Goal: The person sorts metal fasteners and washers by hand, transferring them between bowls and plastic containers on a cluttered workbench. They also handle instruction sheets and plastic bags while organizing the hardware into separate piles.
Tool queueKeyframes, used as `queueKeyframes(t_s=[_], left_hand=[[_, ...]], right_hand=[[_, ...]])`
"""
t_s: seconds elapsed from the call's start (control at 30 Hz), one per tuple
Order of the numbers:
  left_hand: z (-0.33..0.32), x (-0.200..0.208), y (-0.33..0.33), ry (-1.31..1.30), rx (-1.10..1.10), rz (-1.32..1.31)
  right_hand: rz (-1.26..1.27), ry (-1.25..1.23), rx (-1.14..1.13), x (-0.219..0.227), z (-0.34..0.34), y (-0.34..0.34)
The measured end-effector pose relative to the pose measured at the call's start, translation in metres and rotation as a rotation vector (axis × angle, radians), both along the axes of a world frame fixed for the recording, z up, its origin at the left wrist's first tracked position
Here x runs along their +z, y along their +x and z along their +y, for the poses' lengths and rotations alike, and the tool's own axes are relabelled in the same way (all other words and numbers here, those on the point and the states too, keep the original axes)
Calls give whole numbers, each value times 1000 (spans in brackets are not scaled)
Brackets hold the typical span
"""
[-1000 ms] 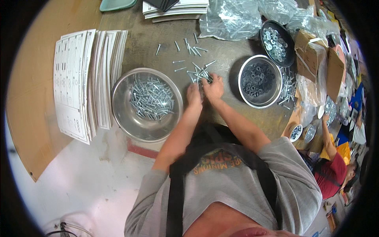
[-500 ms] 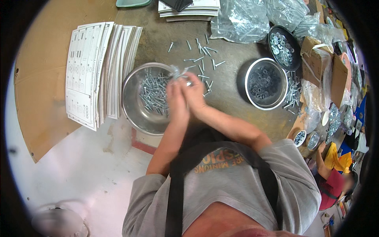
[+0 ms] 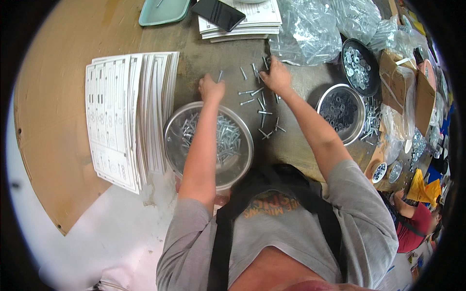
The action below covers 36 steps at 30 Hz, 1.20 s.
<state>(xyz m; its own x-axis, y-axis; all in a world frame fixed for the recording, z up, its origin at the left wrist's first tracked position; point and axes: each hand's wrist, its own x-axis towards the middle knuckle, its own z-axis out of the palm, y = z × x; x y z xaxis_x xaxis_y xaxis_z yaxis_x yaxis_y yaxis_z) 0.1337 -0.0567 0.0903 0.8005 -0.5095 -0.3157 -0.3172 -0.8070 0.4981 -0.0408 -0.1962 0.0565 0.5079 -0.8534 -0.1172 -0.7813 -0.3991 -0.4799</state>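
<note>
Several loose silver screws (image 3: 247,101) lie scattered on the worn tabletop. My left hand (image 3: 212,89) reaches past the steel bowl (image 3: 248,162), with one screw (image 3: 220,76) right at its fingertips. Its fingers are curled a little and look apart. Further right, my right hand (image 3: 278,77) is low over the far end of the scatter, thumb and forefinger spread on either side of another screw (image 3: 265,63). Neither screw appears lifted. Inside the bowl is a heap of similar screws (image 3: 224,138), partly hidden by my left forearm.
Left stand stacked printed sheets (image 3: 112,121). At the back are a pale green tray (image 3: 164,19), a phone (image 3: 218,14) on papers, and clear plastic bags (image 3: 308,34). To the right are a bowl of dark washers (image 3: 340,109), a black dish of washers (image 3: 358,68) and a cardboard box (image 3: 395,80).
My hands were together over the bowl's right side, blurred, with something shiny in them. They have parted and moved forward to the loose screws. The whole view has shifted slightly.
</note>
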Motion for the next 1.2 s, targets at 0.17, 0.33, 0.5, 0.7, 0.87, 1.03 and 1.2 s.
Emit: queueKeyframes(t_s=[0.17,0.33,0.5,0.7,0.87,1.03,1.2], left_hand=[[-44,-56,-30,-45,30,148],[-61,-78,-61,-590,273,1076],[-57,-36,-77,-695,363,1018],[76,67,-78,-856,312,763],[128,97,-49,-394,31,154],[62,58,-78,-222,-523,-121],[-1,-9,-96,302,-619,-217]], right_hand=[[-131,-165,-76,-18,26,26],[-344,106,-205,-30,37,41],[-604,326,-301,10,49,39],[-1020,559,41,93,141,29],[-436,64,122,64,108,-18],[125,32,-27,20,57,-67],[66,-32,159,-7,63,-38]])
